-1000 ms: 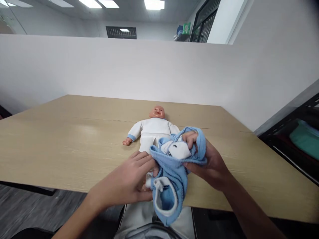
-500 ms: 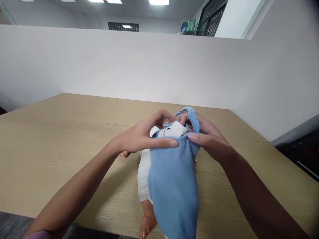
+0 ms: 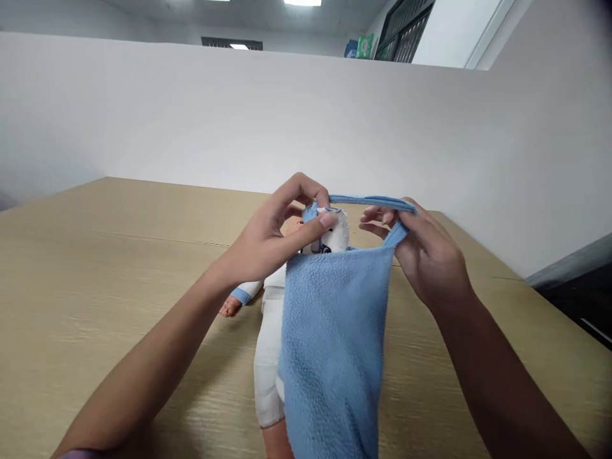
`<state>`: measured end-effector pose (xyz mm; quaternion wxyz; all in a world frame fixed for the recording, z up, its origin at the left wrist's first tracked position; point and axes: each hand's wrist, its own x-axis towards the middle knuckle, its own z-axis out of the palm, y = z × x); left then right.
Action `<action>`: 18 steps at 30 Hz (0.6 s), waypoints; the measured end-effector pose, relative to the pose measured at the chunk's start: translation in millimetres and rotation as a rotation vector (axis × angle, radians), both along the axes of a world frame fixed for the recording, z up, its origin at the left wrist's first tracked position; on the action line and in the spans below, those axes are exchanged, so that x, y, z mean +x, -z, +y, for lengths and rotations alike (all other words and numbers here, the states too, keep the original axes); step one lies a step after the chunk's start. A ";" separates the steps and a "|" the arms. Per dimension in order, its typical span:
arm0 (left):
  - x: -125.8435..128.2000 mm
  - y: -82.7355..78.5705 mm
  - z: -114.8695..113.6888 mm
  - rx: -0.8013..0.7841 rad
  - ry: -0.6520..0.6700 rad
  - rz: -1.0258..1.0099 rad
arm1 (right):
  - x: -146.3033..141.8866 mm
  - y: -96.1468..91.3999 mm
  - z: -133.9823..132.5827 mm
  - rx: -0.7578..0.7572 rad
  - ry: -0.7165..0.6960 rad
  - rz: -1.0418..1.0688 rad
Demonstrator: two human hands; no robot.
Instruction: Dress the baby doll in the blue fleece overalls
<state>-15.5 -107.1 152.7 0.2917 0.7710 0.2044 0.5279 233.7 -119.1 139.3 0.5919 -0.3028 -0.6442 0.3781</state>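
Note:
A blue fleece doll garment (image 3: 335, 319) hangs upright in front of me, with a long blue strap (image 3: 368, 201) stretched across its top. My left hand (image 3: 287, 229) pinches the strap's left end together with a white printed patch (image 3: 338, 233) of the garment. My right hand (image 3: 421, 248) has the strap looped over it near the thumb, holding that side out, with its other fingers slightly curled. Behind the garment a baby doll (image 3: 270, 357) in white clothes lies on its back; its face and right half are mostly hidden.
The doll and garment are over a light wooden table (image 3: 119, 274). A white partition wall (image 3: 239, 121) rises behind the table. A dark object (image 3: 578, 299) stands beyond the right edge. Blue and green packages (image 3: 364, 46) show above the wall.
Both hands have risen and moved apart, with the right hand going right. The garment has lifted and its top edge is spread wider. The strap, bunched before, is now stretched between the hands.

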 end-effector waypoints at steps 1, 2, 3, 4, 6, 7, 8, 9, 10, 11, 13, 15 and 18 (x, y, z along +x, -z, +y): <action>-0.5 -0.2 -0.3 0.019 -0.020 -0.007 | 0.7 -1.8 -1.4 -0.019 -0.045 -0.004; -0.7 -0.4 -0.9 0.033 -0.042 -0.007 | 0.4 -4.1 -4.3 -0.045 -0.091 -0.019; -0.6 -0.3 -1.8 0.048 -0.066 -0.001 | -0.6 -6.6 -8.4 -0.078 -0.132 -0.052; -0.2 -0.1 -3.0 0.066 -0.087 0.010 | -2.3 -8.9 -13.3 -0.109 -0.165 -0.110; 1.6 0.6 -5.9 0.112 -0.118 0.041 | -6.6 -11.8 -23.7 -0.120 -0.189 -0.304; 2.8 1.1 -7.5 0.133 -0.131 0.055 | -9.0 -12.3 -28.3 -0.096 -0.177 -0.428; 4.2 1.6 -9.0 0.153 -0.140 0.063 | -11.4 -12.3 -32.1 -0.059 -0.146 -0.548; 5.5 2.2 -10.3 0.167 -0.145 0.068 | -13.5 -11.9 -34.9 -0.020 -0.095 -0.647; 6.6 2.9 -11.1 0.171 -0.145 0.068 | -15.2 -11.4 -36.7 0.014 -0.040 -0.720; 7.3 3.9 -11.3 0.167 -0.141 0.060 | -16.2 -10.8 -37.5 0.041 0.006 -0.762; 6.5 6.9 -8.9 0.140 -0.111 0.016 | -15.2 -9.5 -36.6 0.066 0.020 -0.769; 2.1 10.9 -2.7 0.075 -0.008 -0.028 | -10.3 -7.3 -33.4 0.064 -0.061 -0.688; -9.6 15.3 10.2 -0.088 0.254 0.041 | 0.0 -0.7 -26.0 0.024 -0.121 -0.454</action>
